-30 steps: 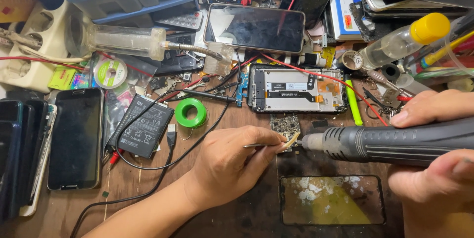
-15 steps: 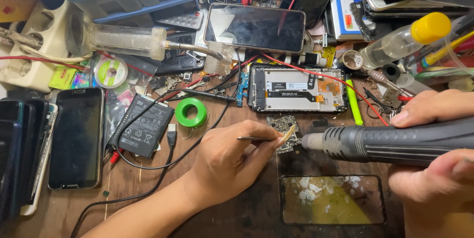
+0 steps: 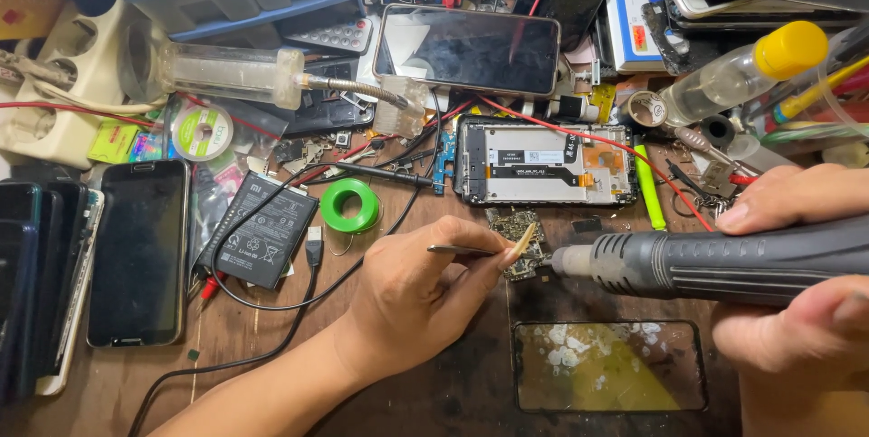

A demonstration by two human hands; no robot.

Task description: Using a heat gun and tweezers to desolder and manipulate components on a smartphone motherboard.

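Gripping tweezers point(image 3: 466, 249), left hand point(image 3: 412, 297); right hand point(image 3: 797, 274) clasps hot-air handpiece point(image 3: 715, 263); circuit board point(image 3: 518, 242) between hands.

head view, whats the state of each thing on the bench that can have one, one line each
left hand: grip shut on tweezers
tweezers: tips at the circuit board
circuit board: bare, flat on the bench
right hand: wrapped round the hot air tool
hot air tool: level, nozzle beside the board
opened phone: back off, insides showing
phone at top: screen dark
yellow-capped bottle: capped, lying tilted
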